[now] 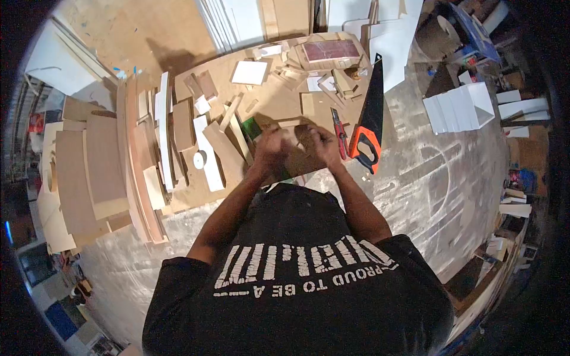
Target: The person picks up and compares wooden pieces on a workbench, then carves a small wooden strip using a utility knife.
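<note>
My left hand [273, 146] is over the near edge of the wooden work board, smeared by motion, so its fingers are hard to read. Opposite it, my right hand [323, 146] has its fingers curled together at a small brown piece [303, 137] between the hands; its kind cannot be made out. A green flat piece [252, 126] lies beside my left hand. Just right of my right hand is a red utility knife [339, 133]. Beyond the knife lies a handsaw [369, 113] with an orange and black handle.
Wood strips and offcuts [219, 145] cover the board's left side, with a long white strip [163, 133] among them. A white square [249, 72] and a reddish-brown block [331, 51] lie at the back. White panels [460, 110] stand on the floor to the right.
</note>
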`<state>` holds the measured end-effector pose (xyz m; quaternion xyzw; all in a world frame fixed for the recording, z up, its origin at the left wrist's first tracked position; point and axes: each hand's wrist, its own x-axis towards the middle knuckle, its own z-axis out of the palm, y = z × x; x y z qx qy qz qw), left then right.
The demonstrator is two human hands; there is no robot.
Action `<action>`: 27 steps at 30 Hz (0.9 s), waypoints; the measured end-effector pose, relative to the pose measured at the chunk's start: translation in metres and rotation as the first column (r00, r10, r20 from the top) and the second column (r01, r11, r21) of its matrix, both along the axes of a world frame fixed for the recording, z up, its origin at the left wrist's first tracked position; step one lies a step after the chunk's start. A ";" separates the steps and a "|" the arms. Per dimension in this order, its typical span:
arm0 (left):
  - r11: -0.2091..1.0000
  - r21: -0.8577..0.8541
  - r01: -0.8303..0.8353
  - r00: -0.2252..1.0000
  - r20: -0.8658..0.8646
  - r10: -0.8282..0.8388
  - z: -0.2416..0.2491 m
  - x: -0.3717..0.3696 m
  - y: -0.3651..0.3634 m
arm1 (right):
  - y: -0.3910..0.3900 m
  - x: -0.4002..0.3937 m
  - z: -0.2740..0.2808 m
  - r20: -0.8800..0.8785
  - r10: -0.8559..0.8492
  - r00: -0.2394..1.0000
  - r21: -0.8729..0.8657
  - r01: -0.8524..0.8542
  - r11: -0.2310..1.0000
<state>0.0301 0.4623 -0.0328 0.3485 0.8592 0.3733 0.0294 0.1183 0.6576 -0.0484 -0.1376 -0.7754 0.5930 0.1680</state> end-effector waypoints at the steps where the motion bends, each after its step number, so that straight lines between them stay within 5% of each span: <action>1: 0.993 0.062 -0.098 0.975 -0.196 0.108 -0.012 -0.008 0.003 | 0.013 -0.004 -0.011 0.045 -0.018 0.999 -0.066 0.021 0.998; 4: 0.978 -0.103 -0.182 0.944 -0.297 0.144 -0.003 -0.018 0.017 | 0.039 -0.016 -0.023 0.149 -0.025 0.989 -0.205 0.055 0.977; 7: 0.921 -0.345 -0.182 0.971 -0.209 0.114 -0.021 -0.031 0.022 | 0.041 -0.027 -0.016 0.189 0.018 0.982 -0.202 0.021 0.979; 9: 0.938 -0.319 -0.140 0.989 -0.092 0.116 -0.033 -0.041 0.022 | 0.032 -0.034 -0.003 0.234 0.025 0.972 -0.139 0.008 0.990; 12: 0.962 -0.242 -0.129 0.991 -0.006 0.131 -0.044 -0.042 0.020 | 0.018 -0.045 -0.008 0.180 0.119 0.976 -0.413 -0.035 0.910; 16: 0.972 -0.133 -0.192 0.971 -0.167 0.169 -0.046 -0.038 0.019 | 0.016 -0.045 0.001 0.149 0.136 0.979 -0.262 -0.094 0.961; 18: 0.941 -0.242 -0.238 0.971 -0.079 0.225 -0.042 -0.034 0.022 | 0.012 -0.046 0.002 -0.015 0.087 0.996 -0.317 -0.088 0.944; 22: 0.914 -0.331 -0.234 0.971 -0.029 0.238 -0.041 -0.028 0.031 | 0.023 -0.048 -0.037 0.091 -0.001 0.996 -0.231 0.023 0.973; 25: 0.956 -0.100 -0.276 0.960 0.009 0.279 -0.037 -0.020 0.036 | 0.018 -0.037 -0.041 0.077 -0.068 0.995 -0.255 0.085 0.963; 27: 0.965 -0.102 -0.240 0.969 0.039 0.245 -0.034 -0.019 0.033 | 0.014 -0.030 -0.037 0.080 -0.090 0.993 -0.197 0.104 0.975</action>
